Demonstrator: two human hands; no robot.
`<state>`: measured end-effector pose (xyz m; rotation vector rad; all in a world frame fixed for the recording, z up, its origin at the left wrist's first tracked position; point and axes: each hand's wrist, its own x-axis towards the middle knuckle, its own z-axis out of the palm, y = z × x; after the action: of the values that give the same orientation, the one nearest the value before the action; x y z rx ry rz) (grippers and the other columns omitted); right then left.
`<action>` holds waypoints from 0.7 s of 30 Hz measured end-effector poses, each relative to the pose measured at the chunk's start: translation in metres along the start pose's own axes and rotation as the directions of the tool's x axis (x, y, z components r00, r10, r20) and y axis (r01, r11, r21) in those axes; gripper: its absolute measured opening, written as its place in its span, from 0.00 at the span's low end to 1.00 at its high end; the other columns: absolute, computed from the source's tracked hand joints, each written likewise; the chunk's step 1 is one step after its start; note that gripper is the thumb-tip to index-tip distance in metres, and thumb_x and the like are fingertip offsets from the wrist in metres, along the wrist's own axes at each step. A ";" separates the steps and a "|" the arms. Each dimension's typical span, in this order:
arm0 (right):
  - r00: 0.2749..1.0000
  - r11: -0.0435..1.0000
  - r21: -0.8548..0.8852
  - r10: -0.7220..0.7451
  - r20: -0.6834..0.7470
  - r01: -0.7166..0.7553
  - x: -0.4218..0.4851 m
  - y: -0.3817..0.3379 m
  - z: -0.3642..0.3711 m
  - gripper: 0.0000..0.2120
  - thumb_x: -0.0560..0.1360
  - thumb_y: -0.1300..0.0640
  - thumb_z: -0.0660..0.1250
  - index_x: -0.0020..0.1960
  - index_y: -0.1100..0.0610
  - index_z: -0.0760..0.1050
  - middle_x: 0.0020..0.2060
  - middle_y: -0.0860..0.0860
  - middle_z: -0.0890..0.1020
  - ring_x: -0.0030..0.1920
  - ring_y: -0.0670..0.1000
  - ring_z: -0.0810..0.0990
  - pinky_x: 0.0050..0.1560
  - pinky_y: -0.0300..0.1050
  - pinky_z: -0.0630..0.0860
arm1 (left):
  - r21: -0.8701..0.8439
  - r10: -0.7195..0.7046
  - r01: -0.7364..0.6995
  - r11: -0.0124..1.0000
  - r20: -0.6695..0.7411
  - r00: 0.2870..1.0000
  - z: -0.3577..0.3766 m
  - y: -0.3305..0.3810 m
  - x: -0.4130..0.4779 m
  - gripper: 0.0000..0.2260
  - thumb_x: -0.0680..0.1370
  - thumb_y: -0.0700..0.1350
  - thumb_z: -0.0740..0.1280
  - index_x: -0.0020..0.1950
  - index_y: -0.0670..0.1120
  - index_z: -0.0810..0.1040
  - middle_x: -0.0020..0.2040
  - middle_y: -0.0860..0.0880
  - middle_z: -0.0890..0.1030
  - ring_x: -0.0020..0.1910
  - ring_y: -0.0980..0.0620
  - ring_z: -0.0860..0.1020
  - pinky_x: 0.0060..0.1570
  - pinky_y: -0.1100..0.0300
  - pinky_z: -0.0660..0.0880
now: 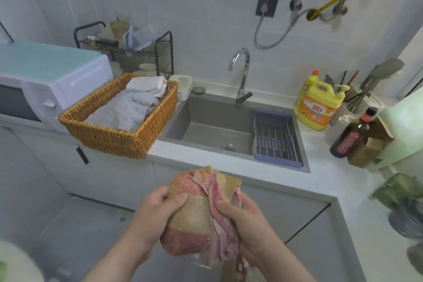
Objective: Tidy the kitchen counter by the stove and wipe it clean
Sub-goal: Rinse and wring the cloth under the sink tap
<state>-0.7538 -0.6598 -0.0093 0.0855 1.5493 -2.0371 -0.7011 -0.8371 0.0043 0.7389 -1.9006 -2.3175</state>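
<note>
Clutching a bunched pink-and-tan cloth [194,213] at lower centre of the frame, below the counter [194,158] edge and sink [206,110]. Curled round its bulging left side with the left hand [158,215], thumb on top; gripping its crumpled right folds with the right hand [247,220].

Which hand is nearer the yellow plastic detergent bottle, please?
Right: the right hand is below-left of the detergent bottle; the left hand is farther left, across the pink-and-tan cloth.

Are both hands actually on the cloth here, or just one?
Touching. The head view shows the left hand gripping the bunched cloth on one side and the right hand clutching its loose folds on the other.
</note>
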 end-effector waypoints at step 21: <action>0.906 0.913 -0.405 -0.206 -0.369 0.042 0.233 -0.130 -0.020 0.08 0.73 0.60 0.64 0.36 0.61 0.72 0.31 0.52 0.75 0.34 0.50 0.73 0.36 0.45 0.69 | 0.019 0.005 -0.008 1.000 0.168 0.986 0.067 0.105 0.258 0.06 0.71 0.42 0.72 0.47 0.44 0.84 0.45 0.40 0.85 0.45 0.40 0.84 0.54 0.38 0.77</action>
<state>-1.0151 -0.7138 0.0080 0.2750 2.2510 -1.8386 -0.9824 -0.8879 0.0267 0.5542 -1.9899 -2.4315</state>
